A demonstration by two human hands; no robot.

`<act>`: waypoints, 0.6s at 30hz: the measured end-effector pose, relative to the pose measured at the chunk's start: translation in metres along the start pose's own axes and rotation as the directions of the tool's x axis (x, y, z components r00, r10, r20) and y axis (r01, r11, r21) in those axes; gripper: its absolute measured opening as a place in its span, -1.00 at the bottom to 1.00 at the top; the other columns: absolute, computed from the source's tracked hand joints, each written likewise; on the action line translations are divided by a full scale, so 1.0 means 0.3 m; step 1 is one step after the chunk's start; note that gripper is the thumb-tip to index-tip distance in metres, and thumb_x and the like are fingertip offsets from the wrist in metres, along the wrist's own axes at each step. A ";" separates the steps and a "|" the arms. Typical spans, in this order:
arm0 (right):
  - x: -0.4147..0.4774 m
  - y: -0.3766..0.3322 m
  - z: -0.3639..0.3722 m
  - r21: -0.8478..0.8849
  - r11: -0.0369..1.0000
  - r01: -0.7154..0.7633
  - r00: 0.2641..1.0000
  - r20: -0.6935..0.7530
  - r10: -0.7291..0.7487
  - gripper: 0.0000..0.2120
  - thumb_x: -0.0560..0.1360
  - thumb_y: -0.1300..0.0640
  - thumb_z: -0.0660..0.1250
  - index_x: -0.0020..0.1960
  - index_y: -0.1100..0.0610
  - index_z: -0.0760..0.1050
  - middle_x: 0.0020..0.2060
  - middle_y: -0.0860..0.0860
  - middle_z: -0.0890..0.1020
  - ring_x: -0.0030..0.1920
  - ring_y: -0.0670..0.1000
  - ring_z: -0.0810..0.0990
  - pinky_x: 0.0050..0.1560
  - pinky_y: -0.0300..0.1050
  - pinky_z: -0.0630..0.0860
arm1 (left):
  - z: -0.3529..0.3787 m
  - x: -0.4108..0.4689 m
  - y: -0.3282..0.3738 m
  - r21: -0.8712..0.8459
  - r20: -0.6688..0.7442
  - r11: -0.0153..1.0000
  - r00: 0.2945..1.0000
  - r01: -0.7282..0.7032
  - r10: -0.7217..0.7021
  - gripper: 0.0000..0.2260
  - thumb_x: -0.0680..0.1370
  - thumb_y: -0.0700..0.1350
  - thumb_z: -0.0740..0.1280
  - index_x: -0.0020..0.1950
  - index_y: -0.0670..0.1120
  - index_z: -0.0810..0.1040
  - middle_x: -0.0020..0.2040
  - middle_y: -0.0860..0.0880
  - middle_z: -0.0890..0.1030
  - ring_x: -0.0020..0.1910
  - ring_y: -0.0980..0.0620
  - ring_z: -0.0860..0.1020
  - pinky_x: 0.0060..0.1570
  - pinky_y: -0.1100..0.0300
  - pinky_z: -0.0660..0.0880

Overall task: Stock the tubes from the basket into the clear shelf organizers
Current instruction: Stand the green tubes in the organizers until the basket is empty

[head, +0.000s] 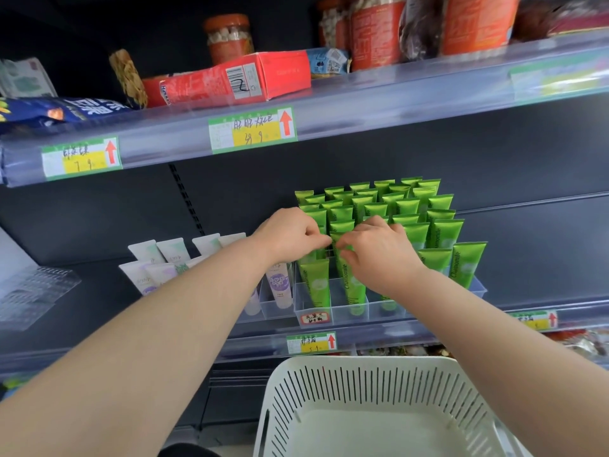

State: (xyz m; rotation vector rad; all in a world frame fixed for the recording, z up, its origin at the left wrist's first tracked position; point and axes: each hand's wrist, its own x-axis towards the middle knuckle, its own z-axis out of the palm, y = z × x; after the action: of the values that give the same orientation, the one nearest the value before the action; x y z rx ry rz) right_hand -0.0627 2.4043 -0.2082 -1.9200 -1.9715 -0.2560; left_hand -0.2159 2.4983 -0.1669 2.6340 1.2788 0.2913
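Several green tubes (441,232) stand upright in a clear shelf organizer (329,315) on the middle shelf. My left hand (290,235) and my right hand (379,252) meet over its front rows, and both pinch the top of one green tube (336,243) standing between them. A white slotted basket (379,407) sits below the shelf at the bottom centre; no tubes show inside it. White tubes with purple and green labels (158,258) fill a second clear organizer (268,300) to the left, partly hidden by my left forearm.
The upper shelf (329,107) overhangs close above, holding red boxes, jars and snack bags. Price tags run along both shelf edges. A sheet of clear plastic (33,291) lies at the far left of the middle shelf. Dark bare shelf stretches right of the green tubes.
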 end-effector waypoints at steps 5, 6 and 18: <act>0.001 0.008 -0.002 0.008 1.000 0.001 1.000 0.000 -0.001 -0.75 0.57 0.02 0.16 0.15 -0.08 0.55 0.10 -0.07 0.60 0.22 0.06 0.36 0.05 0.06 0.30 | -0.009 0.023 -0.008 0.301 -0.019 0.951 0.997 0.074 -0.071 -0.81 0.50 -0.03 0.40 0.11 0.04 0.63 0.07 0.03 0.62 0.09 -0.05 0.55 0.06 0.13 0.45; 0.001 0.011 -0.003 0.010 1.000 -0.001 1.000 -0.004 0.001 -0.75 0.57 0.03 0.16 0.15 -0.08 0.55 0.10 -0.07 0.60 0.22 0.05 0.36 0.05 0.06 0.30 | -0.002 0.026 -0.003 0.332 -0.008 0.941 0.998 0.066 -0.067 -0.83 0.51 -0.06 0.39 0.09 0.03 0.64 0.08 0.02 0.62 0.09 -0.06 0.54 0.04 0.15 0.41; -0.020 0.047 -0.009 0.004 1.000 -0.013 1.000 -0.017 0.013 -0.75 0.57 0.03 0.18 0.18 -0.05 0.54 0.12 -0.07 0.60 0.24 0.05 0.36 0.07 0.04 0.30 | 0.037 0.036 0.042 0.245 -0.092 0.962 0.991 0.121 -0.102 -0.86 0.56 -0.14 0.34 0.07 -0.03 0.65 0.07 -0.01 0.63 0.07 -0.07 0.54 0.08 0.12 0.44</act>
State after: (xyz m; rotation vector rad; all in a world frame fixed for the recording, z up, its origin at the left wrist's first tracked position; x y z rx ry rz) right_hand -0.0482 2.3986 -0.2099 -1.9208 -1.9464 -0.2637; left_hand -0.1970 2.4982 -0.1731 2.7643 1.5786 0.2309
